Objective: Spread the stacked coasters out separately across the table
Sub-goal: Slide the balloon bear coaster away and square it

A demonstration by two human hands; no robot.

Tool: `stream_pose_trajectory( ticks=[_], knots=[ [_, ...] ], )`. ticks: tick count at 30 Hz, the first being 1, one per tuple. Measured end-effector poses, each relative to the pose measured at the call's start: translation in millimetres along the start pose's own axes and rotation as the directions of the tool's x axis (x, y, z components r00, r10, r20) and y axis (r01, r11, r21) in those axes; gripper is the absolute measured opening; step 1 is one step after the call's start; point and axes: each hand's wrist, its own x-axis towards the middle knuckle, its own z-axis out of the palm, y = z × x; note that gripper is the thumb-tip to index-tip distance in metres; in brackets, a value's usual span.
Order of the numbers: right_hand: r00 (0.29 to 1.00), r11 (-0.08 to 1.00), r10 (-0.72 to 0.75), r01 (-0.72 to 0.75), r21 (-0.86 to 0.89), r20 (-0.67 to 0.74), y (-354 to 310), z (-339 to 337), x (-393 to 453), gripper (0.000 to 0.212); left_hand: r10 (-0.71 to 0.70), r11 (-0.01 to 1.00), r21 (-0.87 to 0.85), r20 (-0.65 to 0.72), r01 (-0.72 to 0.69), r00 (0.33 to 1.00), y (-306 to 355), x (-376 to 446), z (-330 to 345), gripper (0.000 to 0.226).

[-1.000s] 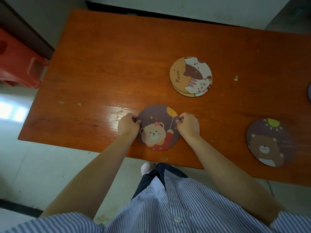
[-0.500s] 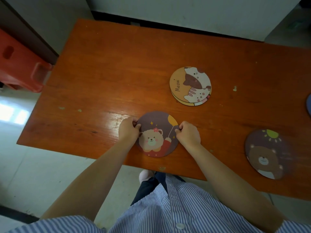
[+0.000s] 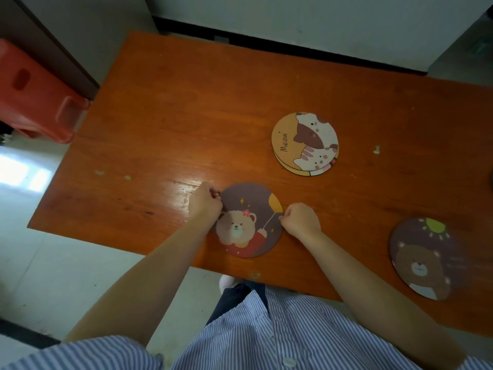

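Room's fairly dim, soft light, no hard shadows. Brightest spot is a blown-out window patch on the floor (image 3: 25,173) at left. A pale glare streak sits on the bench (image 3: 160,129) varnish just left of the left hand (image 3: 205,206). Centre is sharp enough: bear coaster (image 3: 249,220) and cat coaster stack (image 3: 305,144) read clearly. Sun-bear coaster (image 3: 426,259) at right is smeared w/ blur. Wide-angle lens bends the bench edges; corners go dark. Shirt (image 3: 266,337) up close looks soft.

Round cartoon coasters: balloon-bear coaster (image 3: 249,221) near edge, cat stack (image 3: 305,143) behind it, sun-bear coaster (image 3: 424,259) right.
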Motion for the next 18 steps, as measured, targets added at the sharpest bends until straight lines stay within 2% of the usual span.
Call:
stream_pose_trajectory(
  ticks=[6, 9, 11, 13, 15, 17, 18],
  knots=[
    [1.0, 1.0, -0.01, 0.01, -0.026, -0.023, 2.0, 4.4, -2.2, 0.039, 0.017, 0.994, 0.104, 0.045, -0.022, 0.999, 7.7, 13.2, -1.7, 0.011],
    [0.999, 0.999, -0.026, 0.027, -0.047, 0.019, 2.2, 3.3, -1.1, 0.037, 0.028, 0.99, 0.134, 0.071, -0.037, 0.997, 5.5, 15.5, -1.9, 0.012],
    [0.997, 0.996, -0.037, 0.042, -0.079, 0.064, 1.7, -1.7, 1.2, 0.028, 0.075, 0.982, 0.165, 0.085, -0.089, 0.993, 3.2, 15.7, -1.9, 0.009],
    [0.995, 0.992, -0.076, 0.082, -0.098, 0.058, -0.3, -13.5, 6.6, 0.024, 0.19, 0.95, 0.233, 0.09, -0.206, 0.978, -1.1, 13.9, -0.4, 0.012],
    [0.986, 0.984, -0.152, 0.143, -0.106, -0.073, -2.8, -30.1, 16.0, 0.019, 0.324, 0.888, 0.319, 0.078, -0.332, 0.943, -8.0, 10.7, 2.5, 0.018],
    [0.93, 0.966, -0.245, 0.211, -0.148, -0.273, -5.5, -45.6, 30.2, 0.027, 0.405, 0.81, 0.424, 0.097, -0.406, 0.909, -20.4, 9.8, 6.4, 0.034],
    [0.897, 0.954, -0.287, 0.235, -0.187, -0.337, -7.2, -52.2, 38.2, 0.033, 0.402, 0.777, 0.476, 0.127, -0.411, 0.907, -28.4, 9.7, 8.4, 0.045]
  ],
)
